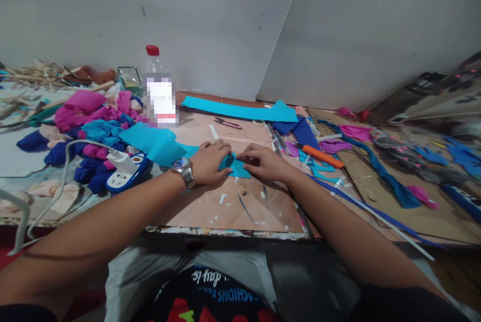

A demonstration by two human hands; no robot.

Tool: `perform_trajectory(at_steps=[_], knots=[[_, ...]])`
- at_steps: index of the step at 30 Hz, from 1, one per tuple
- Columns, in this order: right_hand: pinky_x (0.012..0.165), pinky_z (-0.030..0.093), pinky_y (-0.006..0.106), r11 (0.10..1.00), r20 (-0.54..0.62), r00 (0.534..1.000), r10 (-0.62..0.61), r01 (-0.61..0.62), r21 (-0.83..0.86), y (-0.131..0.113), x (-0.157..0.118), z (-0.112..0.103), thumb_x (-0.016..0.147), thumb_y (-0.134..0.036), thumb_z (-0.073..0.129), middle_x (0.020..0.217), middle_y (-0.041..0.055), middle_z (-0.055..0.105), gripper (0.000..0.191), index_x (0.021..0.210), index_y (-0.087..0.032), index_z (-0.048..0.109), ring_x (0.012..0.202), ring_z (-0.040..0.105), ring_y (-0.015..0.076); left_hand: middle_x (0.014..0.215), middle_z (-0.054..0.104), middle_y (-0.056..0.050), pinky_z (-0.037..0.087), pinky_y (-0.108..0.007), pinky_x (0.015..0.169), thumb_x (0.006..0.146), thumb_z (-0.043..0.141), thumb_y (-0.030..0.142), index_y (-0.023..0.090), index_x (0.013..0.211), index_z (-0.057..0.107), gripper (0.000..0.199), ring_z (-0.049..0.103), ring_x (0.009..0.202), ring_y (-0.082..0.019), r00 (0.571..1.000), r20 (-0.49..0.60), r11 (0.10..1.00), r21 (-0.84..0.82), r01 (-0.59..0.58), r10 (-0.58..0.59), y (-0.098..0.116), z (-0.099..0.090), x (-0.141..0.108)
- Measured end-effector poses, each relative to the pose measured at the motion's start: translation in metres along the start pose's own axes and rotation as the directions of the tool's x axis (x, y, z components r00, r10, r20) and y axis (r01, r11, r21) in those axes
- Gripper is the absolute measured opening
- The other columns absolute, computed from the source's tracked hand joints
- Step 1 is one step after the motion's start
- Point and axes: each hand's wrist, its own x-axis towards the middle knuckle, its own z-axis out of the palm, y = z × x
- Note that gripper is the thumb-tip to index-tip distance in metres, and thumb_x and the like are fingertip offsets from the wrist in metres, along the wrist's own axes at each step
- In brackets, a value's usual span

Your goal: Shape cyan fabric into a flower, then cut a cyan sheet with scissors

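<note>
A long light-blue strip [154, 144] lies across the work board and runs under my left hand [211, 162], which wears a silver watch on its wrist. The left fingers are bent and press on the strip. Beside it, my right hand [262, 161] pinches the right end of the blue material with thumb and index finger close together. A small fold of it stands between both hands. Small snips with pink handles [228, 123] and a white strip [213, 132] lie behind the hands.
A bottle with a red cap [152, 51], a blue power strip [126, 174] and pink and blue fabric flowers [101, 131] are at the left. Another light-blue strip [236, 110] lies by the wall. An orange cutter [322, 156] and scraps are at the right.
</note>
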Motion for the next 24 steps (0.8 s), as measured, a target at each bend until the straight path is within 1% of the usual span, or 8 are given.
perform_trajectory(at_steps=[4,8,10,12,14,17,22,24], knots=[[0.079,0.051,0.030,0.999,0.035,0.998,-0.049,0.049,-0.020,0.001,0.000,-0.001,0.088,-0.019,0.063,0.105,0.0074,0.065,0.029,0.114,-0.022,0.077,0.086,0.065,0.0173,0.150,0.050,-0.010,0.035,-0.058,0.112,0.094,0.053,0.043,0.027,0.139,0.049,0.047,0.041,0.142,-0.031,0.999,0.023,0.999,0.022,-0.028,0.027,0.001,0.000,0.000],[0.081,0.052,0.031,0.998,0.017,0.998,-0.056,0.056,0.016,0.002,0.000,-0.002,0.086,-0.020,0.066,0.095,0.0057,0.067,0.013,0.091,-0.020,0.078,0.086,0.066,0.0178,0.152,0.048,-0.010,0.033,-0.060,0.113,0.095,0.051,0.044,0.028,0.135,0.054,0.043,0.039,0.144,-0.032,0.999,0.039,0.998,0.053,-0.019,0.017,0.001,0.001,-0.001],[0.079,0.052,0.030,0.998,0.019,0.999,-0.044,0.044,0.035,0.003,0.000,-0.005,0.084,-0.019,0.066,0.090,0.0050,0.067,0.010,0.085,-0.019,0.076,0.083,0.066,0.0176,0.152,0.049,-0.010,0.033,-0.060,0.113,0.095,0.051,0.046,0.028,0.132,0.057,0.041,0.040,0.143,-0.032,0.999,0.036,0.998,0.062,-0.023,0.021,0.001,0.001,-0.001],[0.077,0.052,0.029,0.999,0.030,1.000,-0.007,0.005,0.048,0.004,-0.001,-0.010,0.083,-0.017,0.065,0.093,0.0054,0.069,0.013,0.091,-0.019,0.075,0.082,0.066,0.0172,0.153,0.049,-0.010,0.033,-0.060,0.113,0.095,0.051,0.047,0.027,0.132,0.058,0.042,0.040,0.142,-0.032,0.999,0.036,0.997,0.067,-0.027,0.025,0.001,0.002,-0.001],[0.074,0.052,0.028,0.998,0.057,0.998,0.033,-0.036,0.057,0.006,-0.002,-0.013,0.083,-0.018,0.065,0.097,0.0060,0.071,0.021,0.102,-0.019,0.075,0.081,0.066,0.0165,0.153,0.048,-0.010,0.033,-0.060,0.114,0.095,0.051,0.047,0.026,0.133,0.058,0.044,0.040,0.142,-0.032,0.999,0.040,0.997,0.068,-0.026,0.023,0.000,0.002,-0.001],[0.070,0.051,0.026,0.995,0.093,0.994,0.058,-0.066,0.076,0.007,-0.003,-0.016,0.087,-0.027,0.066,0.098,0.0064,0.072,0.027,0.112,-0.019,0.073,0.077,0.065,0.0153,0.154,0.048,-0.010,0.033,-0.060,0.114,0.096,0.051,0.047,0.026,0.136,0.056,0.046,0.041,0.142,-0.032,0.999,0.041,0.998,0.063,-0.024,0.021,0.000,0.002,-0.001],[0.069,0.052,0.027,0.988,0.103,0.993,0.060,-0.074,0.138,0.008,-0.002,-0.012,0.091,-0.037,0.065,0.091,0.0050,0.072,0.030,0.114,-0.018,0.073,0.073,0.064,0.0144,0.154,0.048,-0.010,0.033,-0.061,0.115,0.095,0.052,0.047,0.026,0.138,0.055,0.047,0.041,0.143,-0.032,0.999,0.043,0.999,0.048,-0.007,0.005,0.001,0.002,-0.002],[0.075,0.054,0.029,0.981,0.107,0.994,0.033,-0.053,0.187,0.010,-0.002,-0.012,0.089,-0.034,0.067,0.096,0.0059,0.072,0.028,0.112,-0.019,0.074,0.081,0.066,0.0160,0.153,0.049,-0.010,0.032,-0.060,0.116,0.095,0.053,0.047,0.027,0.137,0.055,0.047,0.040,0.144,-0.032,0.999,0.039,0.999,0.041,-0.006,0.004,0.001,0.002,-0.002]])
